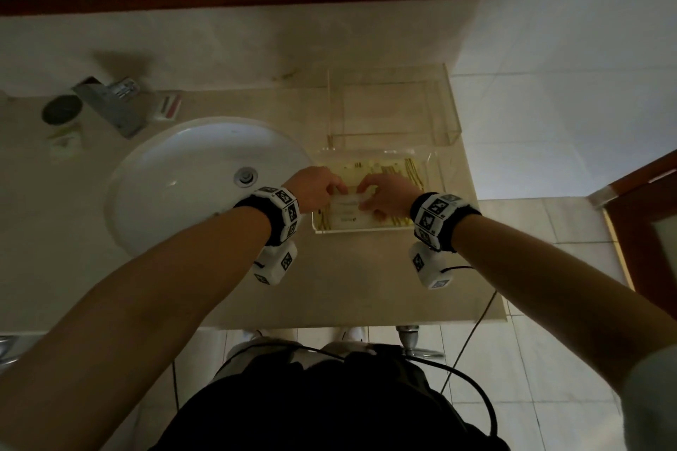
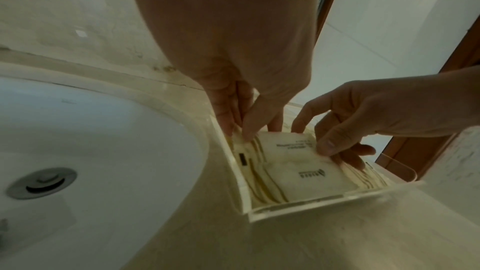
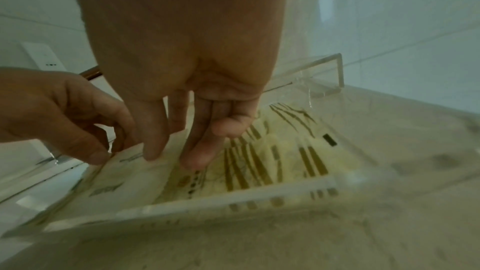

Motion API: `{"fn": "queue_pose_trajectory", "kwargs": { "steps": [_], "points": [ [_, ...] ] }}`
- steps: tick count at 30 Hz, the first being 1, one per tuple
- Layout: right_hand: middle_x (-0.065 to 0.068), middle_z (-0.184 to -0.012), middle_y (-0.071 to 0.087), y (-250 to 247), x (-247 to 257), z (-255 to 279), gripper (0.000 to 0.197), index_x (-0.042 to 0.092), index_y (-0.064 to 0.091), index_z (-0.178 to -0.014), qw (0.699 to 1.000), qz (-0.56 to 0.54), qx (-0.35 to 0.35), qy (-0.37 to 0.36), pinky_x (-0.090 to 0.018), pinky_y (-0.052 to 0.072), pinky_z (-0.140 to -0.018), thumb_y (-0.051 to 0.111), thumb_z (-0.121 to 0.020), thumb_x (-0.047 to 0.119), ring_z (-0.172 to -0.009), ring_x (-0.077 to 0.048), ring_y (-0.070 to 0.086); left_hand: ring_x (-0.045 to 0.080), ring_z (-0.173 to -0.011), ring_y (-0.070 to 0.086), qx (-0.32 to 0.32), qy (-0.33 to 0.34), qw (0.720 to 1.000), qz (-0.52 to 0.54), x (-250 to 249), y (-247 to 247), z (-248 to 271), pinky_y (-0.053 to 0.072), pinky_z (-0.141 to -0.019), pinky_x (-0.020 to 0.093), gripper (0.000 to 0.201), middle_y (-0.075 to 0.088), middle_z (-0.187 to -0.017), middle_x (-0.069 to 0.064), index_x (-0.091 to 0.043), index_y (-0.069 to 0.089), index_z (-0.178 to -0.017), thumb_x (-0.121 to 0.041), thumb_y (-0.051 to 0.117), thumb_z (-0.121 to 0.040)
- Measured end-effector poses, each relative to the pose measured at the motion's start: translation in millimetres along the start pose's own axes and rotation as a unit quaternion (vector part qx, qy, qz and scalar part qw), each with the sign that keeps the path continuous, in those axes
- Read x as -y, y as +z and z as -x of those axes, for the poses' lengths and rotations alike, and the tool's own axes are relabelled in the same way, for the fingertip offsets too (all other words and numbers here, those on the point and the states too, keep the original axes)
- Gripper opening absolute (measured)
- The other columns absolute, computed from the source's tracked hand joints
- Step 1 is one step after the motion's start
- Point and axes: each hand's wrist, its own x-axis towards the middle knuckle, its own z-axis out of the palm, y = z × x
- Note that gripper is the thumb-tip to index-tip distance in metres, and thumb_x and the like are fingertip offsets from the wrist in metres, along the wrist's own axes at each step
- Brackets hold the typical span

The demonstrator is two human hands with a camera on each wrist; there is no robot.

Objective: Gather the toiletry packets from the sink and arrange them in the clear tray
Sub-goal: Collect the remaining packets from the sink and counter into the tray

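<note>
Sink (image 1: 190, 172) at left: basin bare, no packets visible. Your left hand (image 1: 318, 188) pinches left edge of white packet (image 1: 347, 208) in clear tray (image 1: 370, 229); right hand (image 1: 389, 194) pinches right edge. Packet looks light, thin, floppy, likely slick: grip by sealed edges, lay flat.

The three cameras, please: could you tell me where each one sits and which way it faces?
Head: worn on the head, looking down at sink, clear tray, both forearms.
Left wrist: looks along the left hand at a white packet; right hand enters.
Right wrist: looks along the right hand, left hand entering.
All share tray, packet, both hands.
</note>
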Motion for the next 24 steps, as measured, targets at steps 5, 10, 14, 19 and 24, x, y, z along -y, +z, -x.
{"fn": "queue_pose_trajectory", "kwargs": {
  "steps": [5,10,14,19,24],
  "points": [
    [-0.002,-0.122,0.048,-8,-3,-3,0.045,0.032,0.055,-0.123,0.988,0.136,-0.053,-0.047,-0.033,0.043,-0.091,0.070,-0.080,0.035,-0.115,-0.022,0.048,0.024,-0.120,0.043,-0.054,0.010,0.998,-0.037,6,2,-1,0.044,-0.095,0.036,0.039,0.047,-0.132,0.004,-0.020,0.057,-0.125,-0.010,0.053,-0.088],
    [-0.004,-0.144,0.031,-6,-2,-5,0.062,0.033,0.046,-0.133,0.973,0.208,-0.045,-0.091,-0.045,0.031,-0.109,0.073,-0.077,0.037,-0.136,-0.026,0.025,0.028,-0.144,0.016,0.027,0.032,0.992,-0.117,10,2,-1,0.027,-0.115,0.042,0.065,0.015,-0.158,0.007,-0.023,0.034,-0.144,-0.025,0.062,-0.086],
    [-0.002,-0.141,0.033,-4,-5,-5,0.049,0.037,0.050,-0.129,0.976,0.190,-0.061,-0.090,-0.049,0.028,-0.111,0.065,-0.083,0.041,-0.135,-0.025,0.027,0.030,-0.136,0.028,0.013,0.022,0.994,-0.108,13,4,2,0.033,-0.110,0.043,0.061,0.027,-0.149,0.009,-0.017,0.040,-0.140,-0.020,0.062,-0.083],
    [-0.004,-0.136,0.036,-1,-8,-6,0.054,0.036,0.047,-0.133,0.977,0.190,-0.073,-0.070,-0.045,0.029,-0.110,0.065,-0.082,0.044,-0.130,-0.025,0.030,0.027,-0.126,0.037,-0.003,0.012,0.994,-0.109,18,3,7,0.037,-0.104,0.037,0.061,0.036,-0.137,0.007,-0.017,0.042,-0.138,-0.025,0.063,-0.082],
    [-0.006,-0.136,0.035,-1,-8,-8,0.060,0.033,0.045,-0.135,0.974,0.210,-0.069,-0.059,-0.044,0.030,-0.109,0.064,-0.081,0.048,-0.130,-0.025,0.030,0.030,-0.122,0.044,0.010,0.025,0.991,-0.134,14,0,8,0.037,-0.106,0.038,0.063,0.034,-0.143,0.008,-0.016,0.039,-0.141,-0.037,0.061,-0.086]
  ]
}}
